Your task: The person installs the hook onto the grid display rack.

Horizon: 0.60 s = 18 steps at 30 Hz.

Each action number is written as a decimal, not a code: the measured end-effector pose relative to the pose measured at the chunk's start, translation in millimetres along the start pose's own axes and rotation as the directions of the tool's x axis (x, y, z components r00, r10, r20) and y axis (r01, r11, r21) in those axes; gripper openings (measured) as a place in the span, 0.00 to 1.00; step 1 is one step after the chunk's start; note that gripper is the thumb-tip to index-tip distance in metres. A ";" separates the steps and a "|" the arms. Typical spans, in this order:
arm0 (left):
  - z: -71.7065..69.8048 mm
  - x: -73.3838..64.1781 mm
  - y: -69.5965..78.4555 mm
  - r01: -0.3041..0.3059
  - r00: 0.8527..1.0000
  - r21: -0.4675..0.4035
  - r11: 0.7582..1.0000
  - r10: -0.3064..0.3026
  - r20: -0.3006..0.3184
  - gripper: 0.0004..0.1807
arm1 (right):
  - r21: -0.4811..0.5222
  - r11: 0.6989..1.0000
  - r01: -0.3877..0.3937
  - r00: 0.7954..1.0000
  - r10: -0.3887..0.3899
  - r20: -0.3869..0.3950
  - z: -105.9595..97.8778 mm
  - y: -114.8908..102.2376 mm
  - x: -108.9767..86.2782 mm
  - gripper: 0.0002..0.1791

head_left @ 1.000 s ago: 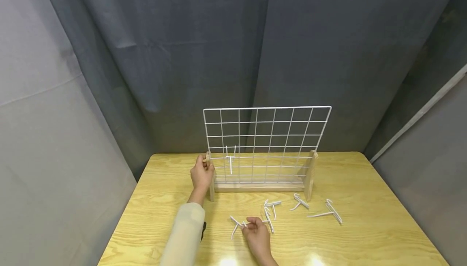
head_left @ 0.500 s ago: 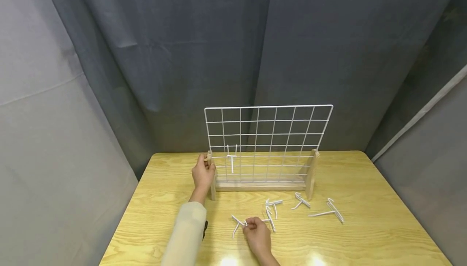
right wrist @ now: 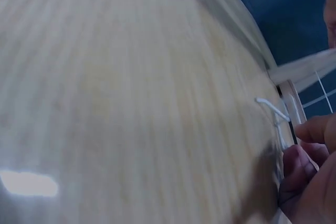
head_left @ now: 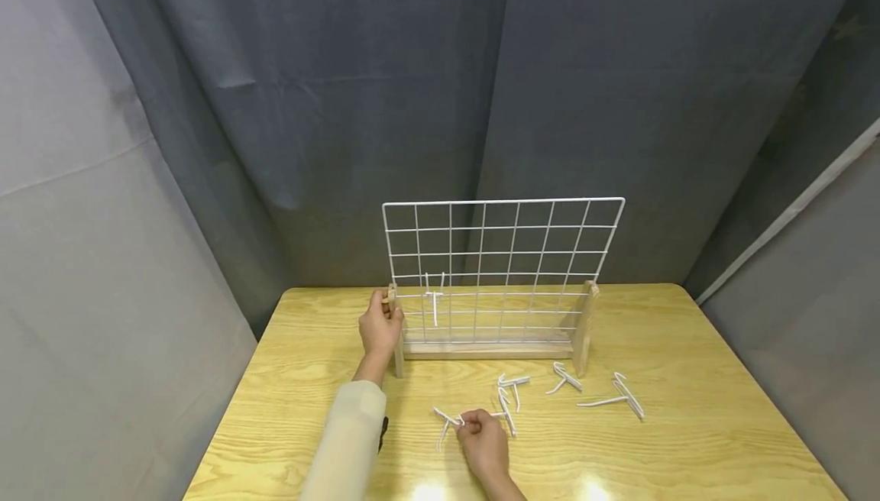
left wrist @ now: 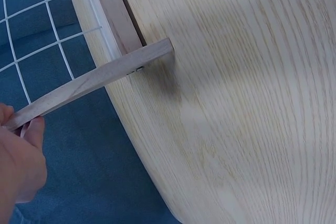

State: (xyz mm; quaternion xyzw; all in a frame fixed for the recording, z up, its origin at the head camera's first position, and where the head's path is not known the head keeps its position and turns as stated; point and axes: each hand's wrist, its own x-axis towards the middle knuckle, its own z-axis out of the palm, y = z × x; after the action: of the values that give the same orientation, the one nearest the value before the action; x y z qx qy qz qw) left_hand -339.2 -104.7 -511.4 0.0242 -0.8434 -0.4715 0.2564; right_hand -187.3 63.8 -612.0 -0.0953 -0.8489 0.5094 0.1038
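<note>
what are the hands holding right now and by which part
Left hand: the wooden side post, near its top. Right hand: apparently a white hook, by its curved end.

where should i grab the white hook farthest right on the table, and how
Probably pinch the middle of its straight prong, coming from above and the near side. That white hook lies with the prong pointing left, bare tabletop on its near side, and the crossbar and looped end off to the right.
</note>
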 end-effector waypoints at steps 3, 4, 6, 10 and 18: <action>-0.7 0.7 -0.5 0.002 1.000 0.001 1.000 -0.002 0.007 0.16 | 0.008 0.998 0.064 0.997 -0.064 0.051 -5.0 2.1 7.6 0.09; -1.0 0.7 -0.8 0.004 1.000 0.003 1.000 -0.004 0.009 0.16 | 0.017 0.997 0.081 0.993 -0.083 0.085 -7.3 2.9 10.3 0.09; -1.7 0.6 -1.0 0.006 1.000 0.001 1.000 -0.006 0.012 0.16 | 0.027 0.994 0.104 0.983 -0.107 0.147 -10.9 4.8 16.2 0.10; -2.5 -0.2 -1.1 0.010 1.000 0.003 1.000 -0.010 0.018 0.16 | 0.031 0.992 0.126 0.962 -0.130 0.240 -15.6 6.2 26.1 0.11; -1.7 -1.3 1.5 0.006 1.000 0.002 1.000 -0.006 0.013 0.16 | 0.030 0.991 0.131 0.955 -0.134 0.263 -19.1 3.4 29.2 0.12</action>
State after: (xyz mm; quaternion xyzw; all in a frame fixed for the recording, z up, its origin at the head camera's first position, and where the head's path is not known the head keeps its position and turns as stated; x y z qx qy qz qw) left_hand -337.0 -104.8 -510.0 0.0238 -0.8455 -0.4716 0.2493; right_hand -209.9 89.2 -603.9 0.0314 -0.8565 0.5147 0.0242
